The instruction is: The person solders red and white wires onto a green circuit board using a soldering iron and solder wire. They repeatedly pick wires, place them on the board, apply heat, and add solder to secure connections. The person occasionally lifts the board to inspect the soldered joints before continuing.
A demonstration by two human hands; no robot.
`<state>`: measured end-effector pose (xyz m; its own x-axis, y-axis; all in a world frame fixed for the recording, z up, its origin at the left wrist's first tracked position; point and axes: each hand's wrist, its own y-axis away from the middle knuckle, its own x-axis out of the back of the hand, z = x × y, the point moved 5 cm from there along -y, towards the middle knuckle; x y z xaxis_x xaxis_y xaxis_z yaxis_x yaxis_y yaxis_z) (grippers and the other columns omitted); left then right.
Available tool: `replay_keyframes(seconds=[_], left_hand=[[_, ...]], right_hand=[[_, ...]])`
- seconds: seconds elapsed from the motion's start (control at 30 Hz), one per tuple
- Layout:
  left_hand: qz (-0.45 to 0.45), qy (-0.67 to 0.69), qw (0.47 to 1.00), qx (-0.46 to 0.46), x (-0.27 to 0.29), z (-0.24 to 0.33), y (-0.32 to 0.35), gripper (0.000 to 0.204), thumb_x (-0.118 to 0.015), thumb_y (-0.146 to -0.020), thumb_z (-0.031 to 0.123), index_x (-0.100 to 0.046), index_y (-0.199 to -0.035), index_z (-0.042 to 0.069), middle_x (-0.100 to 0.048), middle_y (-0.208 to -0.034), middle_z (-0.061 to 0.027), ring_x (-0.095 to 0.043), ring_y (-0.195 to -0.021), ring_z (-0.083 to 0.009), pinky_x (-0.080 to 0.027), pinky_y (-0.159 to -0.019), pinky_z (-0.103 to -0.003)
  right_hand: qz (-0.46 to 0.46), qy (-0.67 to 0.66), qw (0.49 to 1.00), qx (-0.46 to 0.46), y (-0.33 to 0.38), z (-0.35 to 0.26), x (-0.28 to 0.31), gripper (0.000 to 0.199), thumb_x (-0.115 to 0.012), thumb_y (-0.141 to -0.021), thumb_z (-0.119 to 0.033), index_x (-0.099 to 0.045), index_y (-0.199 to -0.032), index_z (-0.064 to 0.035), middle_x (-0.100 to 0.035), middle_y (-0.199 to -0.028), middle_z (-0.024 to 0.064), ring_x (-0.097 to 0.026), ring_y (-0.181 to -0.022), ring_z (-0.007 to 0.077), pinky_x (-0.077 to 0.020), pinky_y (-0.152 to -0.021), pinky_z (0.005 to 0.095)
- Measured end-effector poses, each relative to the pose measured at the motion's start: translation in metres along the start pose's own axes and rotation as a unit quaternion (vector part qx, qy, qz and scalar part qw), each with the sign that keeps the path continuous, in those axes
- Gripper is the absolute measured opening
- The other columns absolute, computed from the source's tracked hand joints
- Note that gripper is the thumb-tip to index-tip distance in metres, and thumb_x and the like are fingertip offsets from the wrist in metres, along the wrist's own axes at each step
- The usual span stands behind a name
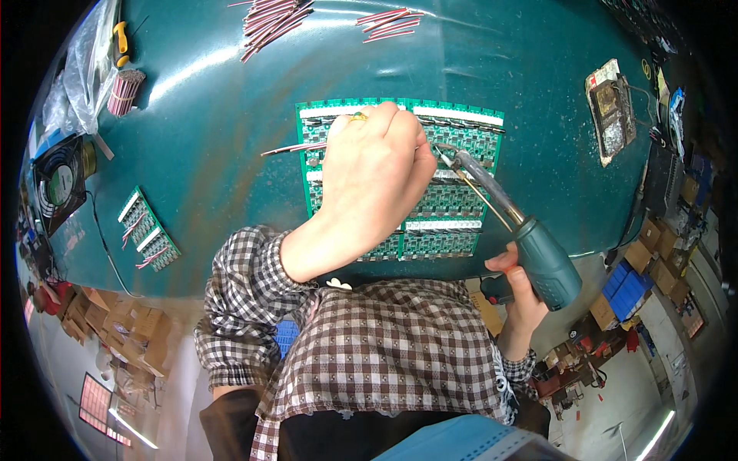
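Note:
A panel of green circuit boards with white connector strips lies flat in front of me. My left hand is over its upper middle, fingers pinched on a thin red, white and black wire whose tail sticks out to the left; its other end is hidden by the fingers. In my right hand is a green soldering gun, gripped by its handle at the table's near edge. Its metal barrel and thin feed tube slant up and left, with the tip close to my left fingertips. Whether it touches the board cannot be made out.
Loose wires and a smaller group of wires lie at the far side. At left are a fan, a wired board piece, a tied wire bundle and a yellow-handled tool. A worn metal tray lies right.

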<state>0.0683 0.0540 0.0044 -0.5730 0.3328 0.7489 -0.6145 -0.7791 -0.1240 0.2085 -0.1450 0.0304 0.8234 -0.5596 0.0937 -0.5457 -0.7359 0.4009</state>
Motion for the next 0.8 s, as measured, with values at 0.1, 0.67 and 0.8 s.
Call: replay_keyframes(seconds=[0.1, 0.67, 0.8], left_hand=[[0.003, 0.003, 1.0, -0.001, -0.0012, -0.0003, -0.0002, 0.014, -0.066, -0.069, 0.005, -0.053, -0.073, 0.007, -0.051, -0.068, -0.0049, -0.05, -0.061, -0.0229, -0.036, -0.061, -0.035], [-0.006, -0.008, 1.0, -0.001, -0.0012, -0.0005, -0.0004, 0.014, -0.065, -0.068, 0.005, -0.053, -0.074, 0.007, -0.053, -0.069, -0.0059, -0.051, -0.064, -0.0247, -0.036, -0.061, -0.035], [-0.005, -0.004, 1.0, -0.003, -0.0012, -0.0001, -0.0002, 0.013, -0.065, -0.068, 0.005, -0.053, -0.074, 0.007, -0.053, -0.069, -0.006, -0.051, -0.064, -0.0248, -0.036, -0.061, -0.035]], right_hand=[[0.001, 0.007, 1.0, 0.0, -0.0001, 0.0009, 0.0004, 0.035, -0.066, -0.078, -0.006, -0.056, -0.11, 0.0063, -0.065, -0.082, 0.0127, -0.064, -0.076, 0.0212, -0.0507, -0.073, 0.0342], [0.01, 0.021, 1.0, 0.001, -0.0014, 0.0, -0.0015, 0.032, -0.067, -0.078, -0.004, -0.057, -0.107, 0.0061, -0.065, -0.079, 0.0121, -0.063, -0.074, 0.0207, -0.0513, -0.07, 0.0343], [0.012, 0.01, 1.0, -0.001, -0.0012, -0.0017, -0.0034, 0.032, -0.067, -0.078, -0.004, -0.057, -0.107, 0.0062, -0.065, -0.08, 0.0124, -0.064, -0.075, 0.0208, -0.0515, -0.071, 0.0343]])
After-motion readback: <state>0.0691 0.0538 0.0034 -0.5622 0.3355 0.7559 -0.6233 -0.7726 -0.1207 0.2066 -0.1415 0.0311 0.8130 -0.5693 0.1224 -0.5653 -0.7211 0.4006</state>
